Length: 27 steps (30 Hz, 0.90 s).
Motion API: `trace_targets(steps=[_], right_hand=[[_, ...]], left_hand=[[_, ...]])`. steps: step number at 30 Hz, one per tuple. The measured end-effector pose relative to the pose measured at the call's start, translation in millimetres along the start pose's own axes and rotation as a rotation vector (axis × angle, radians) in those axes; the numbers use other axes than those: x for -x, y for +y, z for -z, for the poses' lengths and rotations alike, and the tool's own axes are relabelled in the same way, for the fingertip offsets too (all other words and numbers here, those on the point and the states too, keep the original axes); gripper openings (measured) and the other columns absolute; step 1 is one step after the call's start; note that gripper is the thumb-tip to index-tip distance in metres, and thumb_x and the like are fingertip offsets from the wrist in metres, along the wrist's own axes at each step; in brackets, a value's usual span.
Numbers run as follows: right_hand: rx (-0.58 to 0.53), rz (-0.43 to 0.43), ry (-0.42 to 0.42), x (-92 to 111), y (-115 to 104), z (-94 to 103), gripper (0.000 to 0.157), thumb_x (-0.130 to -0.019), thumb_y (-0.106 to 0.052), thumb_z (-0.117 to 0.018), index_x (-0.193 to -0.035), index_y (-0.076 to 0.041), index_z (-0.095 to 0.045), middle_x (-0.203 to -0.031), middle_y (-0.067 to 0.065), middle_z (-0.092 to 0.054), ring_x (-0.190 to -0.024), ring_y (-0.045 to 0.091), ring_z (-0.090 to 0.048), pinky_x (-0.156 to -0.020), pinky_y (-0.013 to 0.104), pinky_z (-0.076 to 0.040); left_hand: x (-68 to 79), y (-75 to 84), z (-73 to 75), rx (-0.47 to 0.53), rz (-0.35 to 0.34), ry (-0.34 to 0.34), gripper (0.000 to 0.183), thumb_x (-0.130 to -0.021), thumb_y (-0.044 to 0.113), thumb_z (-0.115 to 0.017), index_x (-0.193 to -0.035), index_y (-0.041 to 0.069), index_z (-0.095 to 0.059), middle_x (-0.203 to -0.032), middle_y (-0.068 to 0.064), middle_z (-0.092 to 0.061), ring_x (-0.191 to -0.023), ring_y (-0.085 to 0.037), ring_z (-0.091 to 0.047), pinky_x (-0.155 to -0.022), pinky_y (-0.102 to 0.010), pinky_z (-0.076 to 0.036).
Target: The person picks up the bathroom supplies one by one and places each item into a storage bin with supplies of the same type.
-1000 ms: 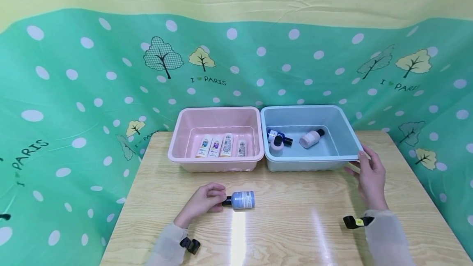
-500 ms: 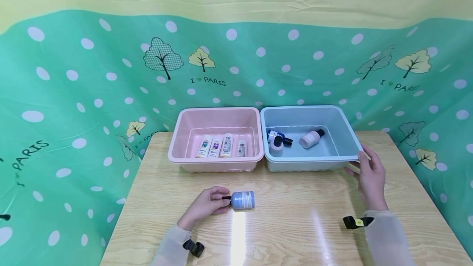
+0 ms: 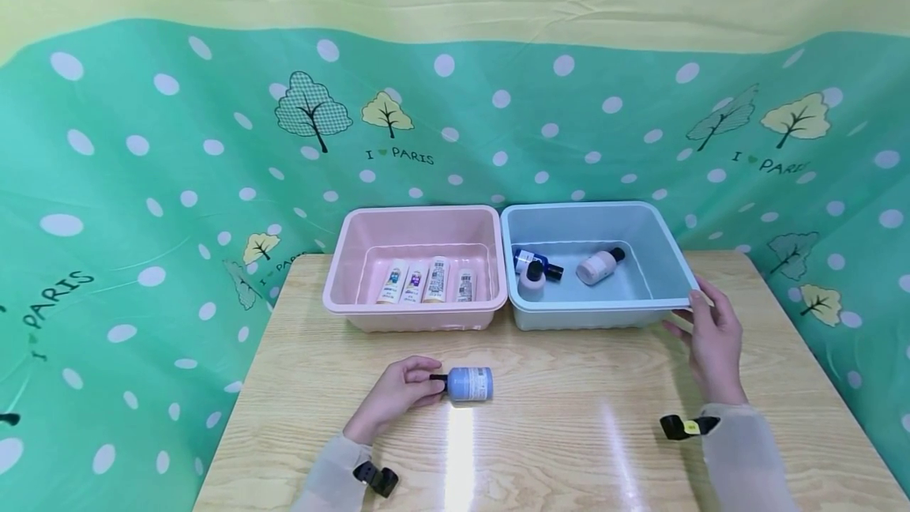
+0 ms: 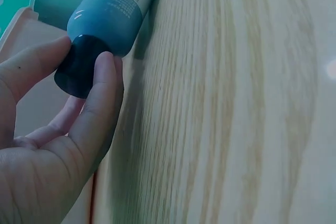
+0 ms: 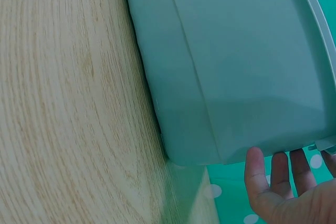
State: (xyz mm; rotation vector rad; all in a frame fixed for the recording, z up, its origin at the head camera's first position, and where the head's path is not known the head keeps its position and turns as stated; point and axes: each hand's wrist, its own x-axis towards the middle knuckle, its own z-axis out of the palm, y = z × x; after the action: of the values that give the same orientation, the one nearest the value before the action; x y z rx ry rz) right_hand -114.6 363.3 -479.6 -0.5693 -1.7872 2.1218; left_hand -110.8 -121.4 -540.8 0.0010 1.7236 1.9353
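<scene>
My left hand [image 3: 396,396] pinches the black cap [image 4: 79,66] of a blue bottle [image 3: 471,384] between thumb and fingers. The bottle lies on its side low over the table, its labelled body pointing right; whether it touches the wood is hard to tell. My right hand [image 3: 714,346] holds the front right corner of a light blue plastic basin [image 3: 604,306], thumb at the rim and fingers [image 5: 255,174] below it against the outer wall. Inside that basin are a dark blue bottle [image 3: 529,261] and two pale pink bottles [image 3: 596,268], all with black caps.
A pink basin [image 3: 415,309] stands directly left of the blue one, with several white tubes [image 3: 436,280] lying in it. Both rest toward the back of the wooden table [image 3: 569,433]. A green dotted cloth [image 3: 455,117] hangs behind and at the sides.
My left hand has moved slightly right and taken a fuller pinch on the cap. The blue bottle has shifted a little to the right. My right hand stays at the basin's corner.
</scene>
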Motion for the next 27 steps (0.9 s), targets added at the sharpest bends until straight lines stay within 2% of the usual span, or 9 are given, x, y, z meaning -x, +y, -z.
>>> trace_targets(steps=[11,18,22,27], right_hand=[[-0.007,-0.003,0.003,-0.3,0.6,0.5,0.046,-0.104,-0.032,-0.055,-0.148,-0.022,-0.049,-0.130,0.001,-0.053,-0.101,0.015,-0.063,-0.074,0.028,-0.061],[0.012,-0.008,0.004,-0.5,-0.6,0.5,0.046,-0.104,-0.033,-0.055,-0.149,-0.023,-0.048,-0.131,0.001,-0.051,-0.104,0.016,-0.062,-0.075,0.028,-0.061],[0.013,-0.005,0.006,-0.4,-1.4,-0.1,0.046,-0.104,-0.032,-0.055,-0.148,-0.023,-0.049,-0.130,0.001,-0.052,-0.104,0.018,-0.062,-0.074,0.028,-0.061],[0.011,-0.005,0.005,-0.1,-1.4,-0.2,0.045,-0.104,-0.032,-0.055,-0.148,-0.022,-0.049,-0.130,0.001,-0.052,-0.103,0.017,-0.063,-0.074,0.029,-0.061]], left_hand=[[-3.8,-1.4,-6.2,0.149,-0.004,0.038,0.049,-0.089,-0.005,-0.071,-0.130,-0.019,-0.047,-0.107,-0.019,-0.068,-0.101,-0.029,-0.069,-0.094,-0.041,-0.056],[-5.9,0.0,-13.4,0.206,-0.005,0.037,0.048,-0.091,-0.005,-0.069,-0.130,-0.020,-0.046,-0.110,-0.020,-0.068,-0.102,-0.028,-0.069,-0.095,-0.041,-0.055],[-6.7,6.0,-19.9,0.226,-0.009,0.026,0.050,-0.090,-0.002,-0.070,-0.131,-0.019,-0.046,-0.111,-0.021,-0.066,-0.102,-0.029,-0.069,-0.096,-0.040,-0.055],[-4.1,21.5,-30.8,0.230,-0.027,0.005,0.056,-0.089,-0.002,-0.073,-0.133,-0.019,-0.045,-0.115,-0.023,-0.064,-0.102,-0.031,-0.069,-0.096,-0.040,-0.055]])
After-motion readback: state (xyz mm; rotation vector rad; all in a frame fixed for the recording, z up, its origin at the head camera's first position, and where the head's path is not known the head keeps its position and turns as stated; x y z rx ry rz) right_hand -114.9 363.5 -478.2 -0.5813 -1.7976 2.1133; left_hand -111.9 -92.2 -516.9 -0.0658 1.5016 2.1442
